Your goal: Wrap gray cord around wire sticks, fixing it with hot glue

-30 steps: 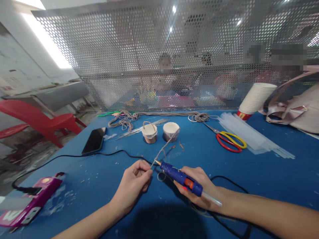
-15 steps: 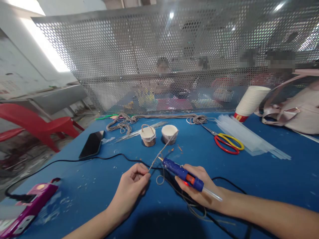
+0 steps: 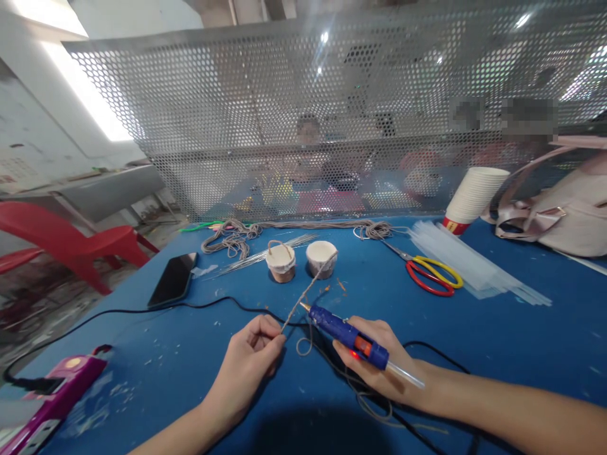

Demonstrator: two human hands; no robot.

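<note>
Between thumb and fingers, my left hand (image 3: 253, 357) pinches a thin grey-brown cord (image 3: 310, 284), which slants up and right to the rim of a small paper-wrapped cup (image 3: 321, 262). My right hand (image 3: 379, 360) is wrapped around a blue glue gun (image 3: 344, 332) with a clear glue stick jutting from its back and a red light glowing. Its nozzle tip is at or very near the cord; contact is hard to make out. Left of that cup stands a second small cup (image 3: 281, 264) with a cord handle arched over its top. Loose cord (image 3: 374, 404) trails below my right hand.
Scissors (image 3: 432, 275) with red and yellow handles lie right, beside clear glue sticks (image 3: 474, 262) and stacked paper cups (image 3: 474, 199). A phone (image 3: 173, 280) and a purple power strip (image 3: 61, 401) are left. A black cable crosses the blue table. Perforated metal screen (image 3: 213, 126) stands behind.
The view has shifted slightly. Both hands keep nearly the same pose, with the cord and glue gun still held; the nozzle sits marginally closer to the cord.
</note>
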